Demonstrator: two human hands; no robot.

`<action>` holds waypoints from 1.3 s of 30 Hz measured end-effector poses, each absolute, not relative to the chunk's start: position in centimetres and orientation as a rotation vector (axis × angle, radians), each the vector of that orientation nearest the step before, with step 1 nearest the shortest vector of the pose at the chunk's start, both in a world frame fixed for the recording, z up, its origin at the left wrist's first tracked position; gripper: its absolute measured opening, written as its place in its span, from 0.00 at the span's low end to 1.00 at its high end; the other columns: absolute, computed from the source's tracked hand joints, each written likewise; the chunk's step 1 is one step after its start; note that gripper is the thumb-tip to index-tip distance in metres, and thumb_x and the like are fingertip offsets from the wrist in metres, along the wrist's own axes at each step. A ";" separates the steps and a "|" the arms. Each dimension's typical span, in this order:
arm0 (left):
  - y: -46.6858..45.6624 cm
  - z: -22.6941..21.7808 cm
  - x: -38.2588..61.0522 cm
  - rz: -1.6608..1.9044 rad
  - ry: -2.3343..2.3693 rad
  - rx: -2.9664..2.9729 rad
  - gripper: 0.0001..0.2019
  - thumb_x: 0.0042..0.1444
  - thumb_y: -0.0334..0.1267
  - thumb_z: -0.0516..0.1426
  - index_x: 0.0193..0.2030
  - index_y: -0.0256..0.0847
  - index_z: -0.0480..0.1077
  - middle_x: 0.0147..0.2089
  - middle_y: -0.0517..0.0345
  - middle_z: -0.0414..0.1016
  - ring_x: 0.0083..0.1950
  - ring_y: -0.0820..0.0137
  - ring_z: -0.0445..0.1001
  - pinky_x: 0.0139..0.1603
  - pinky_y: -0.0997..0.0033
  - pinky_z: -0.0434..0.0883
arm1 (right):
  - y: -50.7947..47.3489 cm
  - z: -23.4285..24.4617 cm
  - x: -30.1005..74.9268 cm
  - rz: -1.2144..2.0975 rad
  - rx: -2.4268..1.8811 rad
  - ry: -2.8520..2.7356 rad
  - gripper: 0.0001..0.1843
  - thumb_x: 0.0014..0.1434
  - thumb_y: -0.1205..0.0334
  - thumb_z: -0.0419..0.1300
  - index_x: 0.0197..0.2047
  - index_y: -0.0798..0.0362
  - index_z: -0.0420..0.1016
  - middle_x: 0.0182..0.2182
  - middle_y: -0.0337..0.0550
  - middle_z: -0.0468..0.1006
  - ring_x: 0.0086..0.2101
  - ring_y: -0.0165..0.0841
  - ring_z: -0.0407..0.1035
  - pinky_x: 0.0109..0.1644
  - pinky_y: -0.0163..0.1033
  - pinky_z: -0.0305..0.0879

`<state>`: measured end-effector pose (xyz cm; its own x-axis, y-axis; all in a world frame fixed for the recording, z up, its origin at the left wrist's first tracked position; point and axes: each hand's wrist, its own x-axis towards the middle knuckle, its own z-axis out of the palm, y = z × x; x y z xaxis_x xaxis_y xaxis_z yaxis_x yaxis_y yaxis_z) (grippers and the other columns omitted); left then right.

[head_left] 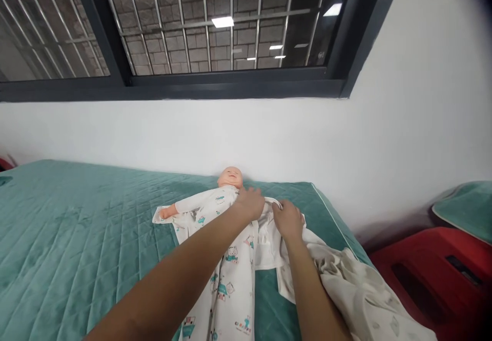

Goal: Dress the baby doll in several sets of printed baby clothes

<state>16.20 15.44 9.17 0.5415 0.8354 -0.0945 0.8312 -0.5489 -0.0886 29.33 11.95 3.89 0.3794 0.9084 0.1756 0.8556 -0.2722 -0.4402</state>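
Note:
A baby doll (pixel 230 178) lies on its back on the green quilted cover, its head toward the wall. White baby clothes with teal and red prints (pixel 232 254) cover its body and run down toward me. My left hand (pixel 250 203) reaches across the doll to the shoulder on the right, fingers bent; what they hold is hidden. Just right of it, my right hand (pixel 288 219) pinches the edge of a white cloth sleeve part (pixel 268 246) spread beside the doll. The doll's other arm (pixel 168 211) stretches out to the left, its hand lying over white cloth.
A crumpled off-white cloth (pixel 357 284) lies under and beyond my right forearm. Green quilted bedding (pixel 96 228) extends to the left. A red plastic piece of furniture (pixel 430 279) stands at the right. Behind are a white wall (pixel 172 131) and a barred window (pixel 230 28).

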 end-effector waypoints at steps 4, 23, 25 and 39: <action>15.6 8.4 17.9 0.255 -1.374 -2.818 0.15 0.58 0.37 0.54 0.51 0.40 0.73 0.57 0.43 0.72 0.59 0.53 0.67 0.60 0.49 0.63 | 12.1 3.5 29.2 0.169 -2.204 -1.505 0.19 0.65 0.53 0.49 0.49 0.53 0.75 0.51 0.52 0.76 0.54 0.45 0.66 0.56 0.47 0.54; 17.3 9.7 16.7 0.313 -1.328 -2.733 0.18 0.55 0.38 0.59 0.53 0.39 0.71 0.54 0.43 0.76 0.54 0.54 0.74 0.54 0.56 0.69 | 11.9 3.6 29.6 0.316 -2.211 -1.403 0.19 0.68 0.56 0.44 0.53 0.56 0.68 0.46 0.55 0.78 0.50 0.43 0.71 0.50 0.42 0.61; 17.3 10.3 15.9 0.309 -1.334 -2.720 0.17 0.56 0.39 0.57 0.52 0.38 0.71 0.53 0.43 0.76 0.52 0.54 0.74 0.52 0.56 0.70 | 12.0 3.4 29.7 0.346 -2.218 -1.388 0.19 0.68 0.55 0.44 0.53 0.56 0.68 0.45 0.55 0.78 0.48 0.43 0.73 0.48 0.42 0.62; 16.9 13.3 13.3 0.366 -1.371 -2.688 0.16 0.56 0.33 0.56 0.52 0.39 0.71 0.51 0.43 0.77 0.51 0.54 0.75 0.49 0.58 0.72 | 12.2 2.9 30.6 0.434 -2.177 -1.280 0.20 0.68 0.54 0.47 0.57 0.52 0.67 0.49 0.53 0.77 0.48 0.44 0.73 0.46 0.42 0.63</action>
<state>13.26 16.89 13.28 0.5652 0.8080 -0.1664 0.7836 -0.5889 -0.1980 30.59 12.16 2.88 0.4888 0.8723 0.0090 0.6872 -0.3787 -0.6200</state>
